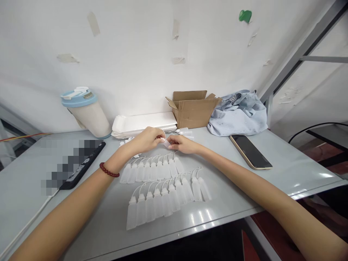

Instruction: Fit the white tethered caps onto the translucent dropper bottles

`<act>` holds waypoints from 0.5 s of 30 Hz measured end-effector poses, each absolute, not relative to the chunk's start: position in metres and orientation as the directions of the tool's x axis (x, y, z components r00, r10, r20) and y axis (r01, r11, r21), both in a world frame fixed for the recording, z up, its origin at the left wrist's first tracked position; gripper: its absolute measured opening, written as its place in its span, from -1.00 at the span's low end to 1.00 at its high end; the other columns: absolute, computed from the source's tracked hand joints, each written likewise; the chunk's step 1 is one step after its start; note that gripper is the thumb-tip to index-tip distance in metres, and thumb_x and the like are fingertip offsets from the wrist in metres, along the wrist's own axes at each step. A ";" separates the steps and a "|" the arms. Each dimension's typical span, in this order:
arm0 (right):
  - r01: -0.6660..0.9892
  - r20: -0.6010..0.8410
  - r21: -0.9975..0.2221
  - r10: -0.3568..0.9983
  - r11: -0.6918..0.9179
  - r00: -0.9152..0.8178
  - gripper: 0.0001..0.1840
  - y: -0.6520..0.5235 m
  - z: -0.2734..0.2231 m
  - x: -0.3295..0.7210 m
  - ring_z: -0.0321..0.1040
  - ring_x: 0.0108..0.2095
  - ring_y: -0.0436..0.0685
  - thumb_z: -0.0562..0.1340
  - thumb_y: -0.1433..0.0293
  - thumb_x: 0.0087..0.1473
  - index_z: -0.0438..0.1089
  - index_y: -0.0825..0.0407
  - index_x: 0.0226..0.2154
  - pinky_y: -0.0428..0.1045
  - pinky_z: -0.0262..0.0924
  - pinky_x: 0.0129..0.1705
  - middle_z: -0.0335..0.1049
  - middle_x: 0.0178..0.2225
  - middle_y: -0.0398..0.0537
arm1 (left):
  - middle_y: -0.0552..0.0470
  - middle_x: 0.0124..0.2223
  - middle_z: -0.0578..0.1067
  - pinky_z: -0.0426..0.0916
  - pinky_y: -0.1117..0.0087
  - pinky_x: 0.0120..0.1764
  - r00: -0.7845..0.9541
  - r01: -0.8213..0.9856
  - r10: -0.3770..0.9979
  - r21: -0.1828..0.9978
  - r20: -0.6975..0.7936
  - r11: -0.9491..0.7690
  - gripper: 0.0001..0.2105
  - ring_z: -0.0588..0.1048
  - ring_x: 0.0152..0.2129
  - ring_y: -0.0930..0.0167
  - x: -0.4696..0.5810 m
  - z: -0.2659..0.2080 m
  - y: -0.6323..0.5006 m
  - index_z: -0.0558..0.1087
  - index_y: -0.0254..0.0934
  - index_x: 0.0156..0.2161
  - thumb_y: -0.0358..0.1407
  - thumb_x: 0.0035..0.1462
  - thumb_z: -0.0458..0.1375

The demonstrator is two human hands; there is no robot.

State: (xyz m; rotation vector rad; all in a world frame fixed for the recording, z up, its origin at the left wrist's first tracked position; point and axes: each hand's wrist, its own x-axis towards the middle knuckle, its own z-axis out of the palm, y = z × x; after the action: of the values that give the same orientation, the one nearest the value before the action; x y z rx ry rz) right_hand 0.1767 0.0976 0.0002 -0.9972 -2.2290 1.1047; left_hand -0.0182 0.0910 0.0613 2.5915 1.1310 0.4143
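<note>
Near the middle of the table, my left hand (151,139) is closed in a pinch at the top end of a small white plastic squeeze bottle (166,144). My right hand (183,144) grips the same bottle from the right, fingers and thumb closed around its body. Partly covered by the fingers, the bottle lies tilted between both hands. Closer to me, several translucent squeeze bottles with thin curved tubes lie side by side in a back row (146,172) and a front row (157,204). Small white parts (125,142) lie behind my left wrist.
A stack of white trays (144,123), an open cardboard box (194,112) and a bundled pale blue cloth (239,117) stand along the wall. A blue-lidded cup (88,116) and a dark power strip (83,165) are left; a phone (251,152) lies right. More bottles (185,131) lie before the box.
</note>
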 end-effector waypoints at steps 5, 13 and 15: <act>0.420 0.080 -0.805 0.778 0.419 -0.623 -0.88 0.095 0.004 0.176 0.07 -0.47 -0.02 0.15 0.42 0.02 0.27 0.11 -0.32 -0.06 0.00 -0.36 0.20 -0.47 -0.19 | -0.01 -0.24 0.57 0.30 0.40 -0.27 0.687 0.619 0.708 0.381 0.161 -0.687 -0.78 0.48 -0.33 0.36 -0.020 0.062 0.090 0.51 -0.30 -0.28 -0.36 0.06 0.02; 0.421 0.086 -0.794 0.767 0.438 -0.636 -0.92 0.095 0.004 0.177 0.09 -0.44 0.00 0.14 0.42 0.03 0.23 0.09 -0.36 -0.07 0.01 -0.35 0.20 -0.45 -0.17 | -0.02 -0.37 0.55 0.29 0.41 -0.36 0.591 0.710 0.799 0.398 0.111 -0.580 -0.75 0.47 -0.42 0.36 -0.018 0.059 0.090 0.49 -0.31 -0.36 -0.17 0.09 0.06; 0.420 0.084 -0.797 0.768 0.434 -0.635 -0.91 0.096 0.004 0.176 0.10 -0.44 0.00 0.14 0.41 0.03 0.24 0.09 -0.35 -0.06 0.01 -0.35 0.22 -0.44 -0.16 | -0.01 -0.39 0.54 0.28 0.42 -0.38 0.614 0.696 0.781 0.385 0.117 -0.605 -0.77 0.46 -0.44 0.38 -0.019 0.058 0.091 0.48 -0.30 -0.38 -0.20 0.09 0.06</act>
State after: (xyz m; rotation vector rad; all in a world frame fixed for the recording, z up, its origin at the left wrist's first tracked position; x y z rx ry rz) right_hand 0.1764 0.0958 0.0036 -1.0037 -2.2536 1.0712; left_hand -0.0186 0.0914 0.0584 2.5395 1.1969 0.3967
